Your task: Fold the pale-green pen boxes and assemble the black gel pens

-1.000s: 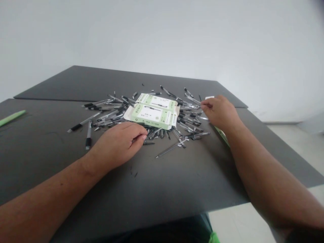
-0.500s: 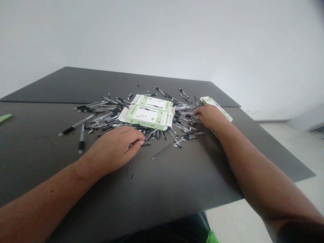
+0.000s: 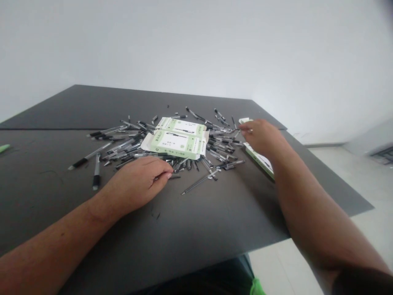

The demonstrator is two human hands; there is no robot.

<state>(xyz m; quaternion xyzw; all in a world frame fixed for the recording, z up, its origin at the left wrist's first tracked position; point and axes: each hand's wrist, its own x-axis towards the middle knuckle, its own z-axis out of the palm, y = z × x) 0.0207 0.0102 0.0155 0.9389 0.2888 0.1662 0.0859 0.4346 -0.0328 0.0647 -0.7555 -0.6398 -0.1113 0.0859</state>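
Note:
Clear-barrelled pens with black grips and loose pen parts (image 3: 125, 145) lie in a wide heap on the dark table. My left hand (image 3: 143, 178) rests at the heap's near edge, thumb and forefinger pinched together; what lies between them is hidden. Over on the right, my right hand (image 3: 262, 137) is closed, its fingertips at the heap's right edge. A thin piece shows by those fingertips, too small to identify. Two green-and-white pen boxes (image 3: 175, 141) lie flat on top of the heap.
Beneath my right hand lies another green-and-white box (image 3: 259, 157), partly covered. A single pen refill (image 3: 198, 183) lies in front of the heap. At the far left edge is a green object (image 3: 4, 148). The table (image 3: 196, 229) backs onto a white wall.
My right hand has lifted and moved slightly away from me, uncovering more of the box under it. My left hand keeps its pinch at the heap's near edge. The view has shifted slightly.

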